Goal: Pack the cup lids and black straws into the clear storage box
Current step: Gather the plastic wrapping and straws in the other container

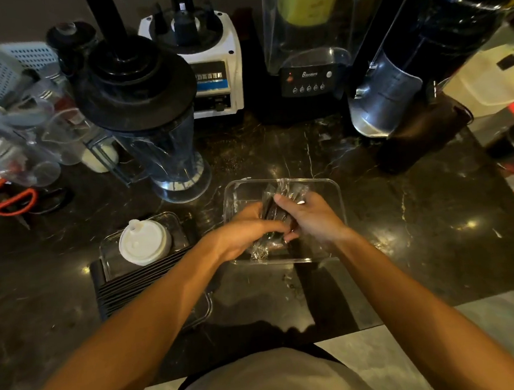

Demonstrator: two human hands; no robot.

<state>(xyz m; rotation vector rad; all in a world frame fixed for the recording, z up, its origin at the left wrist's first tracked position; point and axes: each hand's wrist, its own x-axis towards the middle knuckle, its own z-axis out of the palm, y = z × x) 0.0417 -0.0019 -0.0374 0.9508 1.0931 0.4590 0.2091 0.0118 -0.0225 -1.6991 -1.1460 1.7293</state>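
Note:
A clear storage box [338, 194] sits on the dark marble counter in the middle. Over it, my left hand [246, 228] and my right hand [309, 216] both grip a plastic-wrapped bundle of black straws [283, 192], which lies lengthwise inside the box. The wrap's crinkled end [259, 252] sticks out by the box's near wall. To the left, a stack of white cup lids [145, 242] rests on a clear flat lid [174, 220]. More black straws [139, 283] lie in a row on a dark tray under my left forearm.
A blender jug [165, 159] stands just behind and left of the box. Blender bases [207, 65], a covered blender [307, 78] and a dark machine [411, 88] line the back. Orange scissors [10, 200] and clear cups [13, 154] crowd the far left. The counter's edge runs near my body.

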